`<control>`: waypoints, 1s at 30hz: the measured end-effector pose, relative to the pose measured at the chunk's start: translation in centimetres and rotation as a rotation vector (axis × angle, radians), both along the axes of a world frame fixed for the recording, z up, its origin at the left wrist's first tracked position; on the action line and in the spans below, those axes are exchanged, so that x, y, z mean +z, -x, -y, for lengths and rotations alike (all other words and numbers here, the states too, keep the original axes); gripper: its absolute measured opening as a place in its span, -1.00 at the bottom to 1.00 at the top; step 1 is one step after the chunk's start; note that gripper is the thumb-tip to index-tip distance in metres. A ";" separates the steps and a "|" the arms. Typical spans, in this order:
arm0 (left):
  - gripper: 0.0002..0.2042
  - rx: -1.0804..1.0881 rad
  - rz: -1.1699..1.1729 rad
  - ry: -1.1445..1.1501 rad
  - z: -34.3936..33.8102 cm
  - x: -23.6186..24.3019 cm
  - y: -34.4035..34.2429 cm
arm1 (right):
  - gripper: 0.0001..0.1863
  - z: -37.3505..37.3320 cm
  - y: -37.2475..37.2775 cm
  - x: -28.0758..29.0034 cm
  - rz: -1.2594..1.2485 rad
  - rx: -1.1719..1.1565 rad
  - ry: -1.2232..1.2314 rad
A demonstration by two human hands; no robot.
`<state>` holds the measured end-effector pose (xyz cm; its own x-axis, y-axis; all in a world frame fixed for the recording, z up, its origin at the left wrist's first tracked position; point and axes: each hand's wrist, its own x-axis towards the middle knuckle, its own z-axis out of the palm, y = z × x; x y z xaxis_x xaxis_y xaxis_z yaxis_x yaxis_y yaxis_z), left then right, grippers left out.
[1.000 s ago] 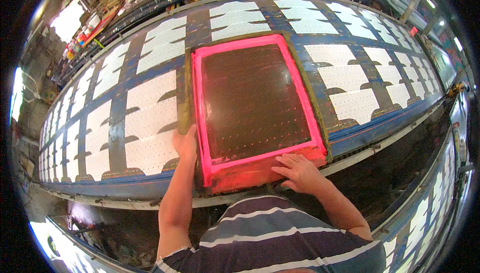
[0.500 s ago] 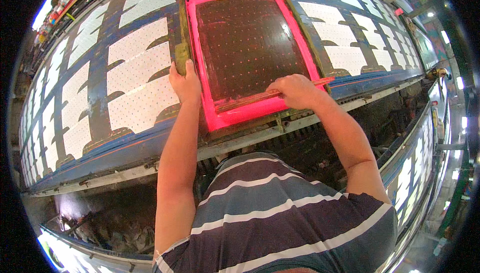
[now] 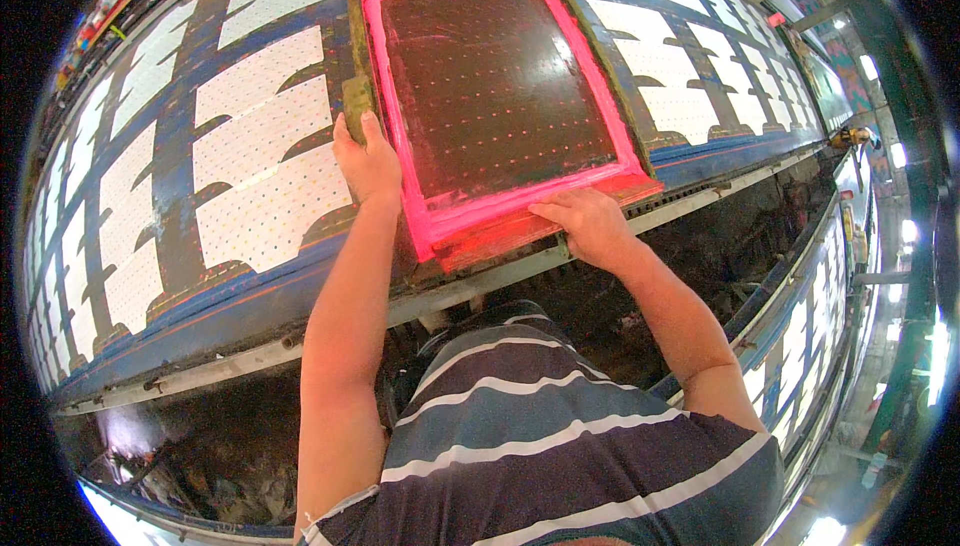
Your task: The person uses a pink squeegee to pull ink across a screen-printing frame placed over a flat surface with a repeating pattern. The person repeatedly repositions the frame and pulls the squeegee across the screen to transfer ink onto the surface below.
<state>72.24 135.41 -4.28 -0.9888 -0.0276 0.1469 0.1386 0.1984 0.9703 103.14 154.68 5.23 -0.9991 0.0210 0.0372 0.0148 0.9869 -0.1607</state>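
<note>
A screen-printing frame (image 3: 640, 136) lies on the long table, its dark mesh bordered by a thick band of bright pink ink (image 3: 440, 218). Rows of small dots show through the mesh. My left hand (image 3: 368, 161) is closed around the frame's left side bar, by a yellowish-brown block on it. At the near edge, my right hand (image 3: 585, 221) grips a long squeegee (image 3: 490, 238), stained red and pink, which spans the frame's width. The fingertips rest over the squeegee's upper edge; the rest of that grip is partly hidden.
White cut fabric pieces (image 3: 265, 136) printed with small dots lie in rows on the blue table (image 3: 720, 158), left, right and beyond the frame. A metal rail (image 3: 240, 356) runs along the table's near edge. Another table with white pieces (image 3: 800, 346) stands at right.
My right hand has drawn the squeegee toward me, from the mesh's lower part onto the frame's near edge, tilting it. My left hand keeps its hold on the frame.
</note>
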 end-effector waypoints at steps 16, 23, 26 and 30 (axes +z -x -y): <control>-0.50 0.045 0.024 0.148 0.4 0.9 0.0 | -0.57 -11.1 20.6 -4.6 -0.350 0.082 -0.123; -0.55 0.094 0.046 0.199 0.1 2.0 -0.5 | -0.47 -18.4 34.3 -5.1 -0.195 0.007 -0.214; -0.55 0.083 0.057 0.161 -0.2 2.3 -0.7 | -0.48 -21.0 39.2 -4.9 -0.210 0.002 -0.224; -0.56 0.093 0.092 0.114 -0.4 2.6 -0.8 | -0.48 -23.7 44.8 -3.6 -0.164 -0.021 -0.108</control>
<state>73.06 135.77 -1.71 -0.9922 -0.1076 0.0628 0.0258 0.3160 0.9484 58.37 178.40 1.63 -0.9789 0.0291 0.2022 0.0183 0.9983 -0.0555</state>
